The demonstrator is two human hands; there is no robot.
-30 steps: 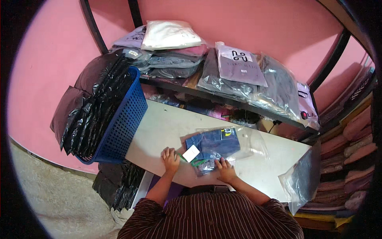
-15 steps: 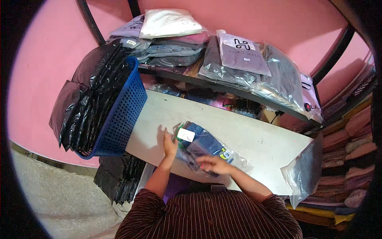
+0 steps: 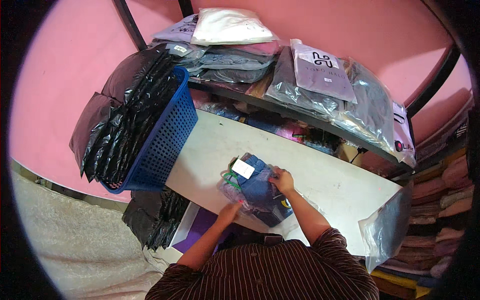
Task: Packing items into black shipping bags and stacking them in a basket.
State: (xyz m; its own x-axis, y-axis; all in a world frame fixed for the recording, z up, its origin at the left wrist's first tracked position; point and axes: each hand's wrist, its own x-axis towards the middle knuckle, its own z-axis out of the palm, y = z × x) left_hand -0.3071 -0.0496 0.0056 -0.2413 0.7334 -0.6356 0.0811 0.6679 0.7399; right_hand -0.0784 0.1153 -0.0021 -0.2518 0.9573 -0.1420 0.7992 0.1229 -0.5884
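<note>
Folded blue denim (image 3: 256,186) lies in a clear plastic bag (image 3: 232,194) on the white table, close in front of me. A white tag (image 3: 243,169) rests on its far left part, beside a green band (image 3: 230,180). My left hand (image 3: 229,212) is at the bag's near left edge, fingers closed on the plastic. On the opposite side, my right hand (image 3: 283,181) bends over the right edge, fingers closed on the bag there. A yellow-and-white mark (image 3: 285,203) shows partly below my right wrist.
A blue perforated basket (image 3: 159,137) filled with black plastic packages (image 3: 125,117) stands at the left. Bagged clothes (image 3: 232,60) are piled on the shelf behind the table (image 3: 325,170). An empty-looking clear bag (image 3: 385,227) hangs over the right edge, near stacked fabrics (image 3: 442,210).
My left hand has moved from the package's far left end to its near edge. My right hand has gone from the near side to the right edge. The package has turned, and the view has shifted.
</note>
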